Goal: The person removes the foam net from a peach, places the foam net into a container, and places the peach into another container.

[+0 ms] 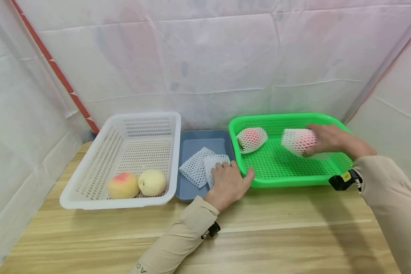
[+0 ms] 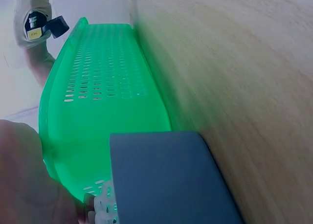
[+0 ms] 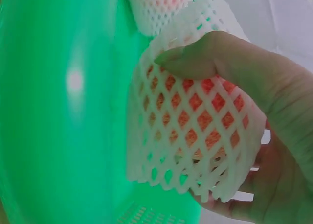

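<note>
My right hand (image 1: 325, 140) grips a peach in a white foam net sleeve (image 3: 195, 116) over the right part of the green basket (image 1: 291, 184). In the right wrist view the thumb lies across the netting, with fingers round the far side. Another netted peach (image 1: 251, 139) lies at the basket's left end. My left hand (image 1: 227, 184) is over the blue-grey tray (image 1: 200, 137), fingertips on an empty foam net (image 1: 210, 165) and thumb spread out over the green basket's rim. Beside that net lies a second empty foam net (image 1: 195, 167).
At the left stands a white basket (image 1: 118, 204) with two bare peaches, one yellow and red (image 1: 123, 186), one pale (image 1: 152, 182), in its near right corner. Everything stands on a wooden table (image 1: 260, 232). A pale sheet (image 1: 209, 57) hangs close behind the containers.
</note>
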A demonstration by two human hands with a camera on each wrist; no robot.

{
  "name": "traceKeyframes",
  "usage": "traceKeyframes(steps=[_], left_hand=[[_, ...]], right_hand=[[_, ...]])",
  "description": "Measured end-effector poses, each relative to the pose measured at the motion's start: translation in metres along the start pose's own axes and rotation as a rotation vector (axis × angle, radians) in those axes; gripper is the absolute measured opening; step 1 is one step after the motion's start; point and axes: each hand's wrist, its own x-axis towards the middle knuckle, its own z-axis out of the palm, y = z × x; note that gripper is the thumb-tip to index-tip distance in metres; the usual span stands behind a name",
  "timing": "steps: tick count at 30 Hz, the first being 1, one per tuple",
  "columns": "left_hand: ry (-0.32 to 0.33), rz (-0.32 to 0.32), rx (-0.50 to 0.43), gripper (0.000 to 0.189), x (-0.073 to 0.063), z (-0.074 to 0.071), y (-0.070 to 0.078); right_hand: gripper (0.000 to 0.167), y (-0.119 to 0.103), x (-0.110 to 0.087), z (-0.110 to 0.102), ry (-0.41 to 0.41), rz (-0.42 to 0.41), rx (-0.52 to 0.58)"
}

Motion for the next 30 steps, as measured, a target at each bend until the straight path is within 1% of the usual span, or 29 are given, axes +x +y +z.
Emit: traceKeyframes(steps=[4,8,10,12,14,16,18,20,22,25,27,30], left_hand=[[-0.014,0.015,-0.030,0.073,0.000,0.000,-0.002],[-0.017,0.053,-0.045,0.077,-0.002,-0.005,-0.007],[-0.005,0.083,-0.052,0.073,-0.005,-0.008,-0.010],[0.015,0.115,-0.051,0.066,-0.009,-0.013,-0.014],[0.045,0.147,-0.038,0.057,-0.014,-0.018,-0.019],[0.085,0.186,-0.025,0.046,-0.021,-0.023,-0.025],[0.118,0.222,-0.022,0.038,-0.029,-0.028,-0.032],[0.136,0.255,-0.035,0.031,-0.038,-0.032,-0.041],[0.129,0.270,-0.076,0.026,-0.048,-0.036,-0.051],[0.109,0.272,-0.138,0.020,-0.064,-0.039,-0.067],[0.100,0.266,-0.172,0.018,-0.075,-0.039,-0.076],[0.086,0.261,-0.176,0.019,-0.089,-0.038,-0.090]], right_hand=[[0.092,-0.013,-0.004,0.000,0.092,0.000,0.016],[0.091,-0.035,-0.014,0.000,0.225,0.001,0.046],[0.090,-0.048,-0.020,0.002,0.302,-0.001,0.085],[0.090,-0.062,-0.029,0.006,0.366,-0.003,0.130],[0.090,-0.076,-0.038,0.013,0.424,-0.040,0.158],[0.092,-0.092,-0.048,0.021,0.479,-0.100,0.163],[0.095,-0.109,-0.058,0.029,0.521,-0.175,0.160],[0.096,-0.125,-0.065,0.035,0.559,-0.251,0.150],[0.098,-0.141,-0.071,0.041,0.563,-0.309,0.148],[0.100,-0.165,-0.077,0.053,0.530,-0.361,0.132],[0.100,-0.179,-0.080,0.066,0.486,-0.372,0.119],[0.097,-0.197,-0.083,0.089,0.402,-0.356,0.096]])
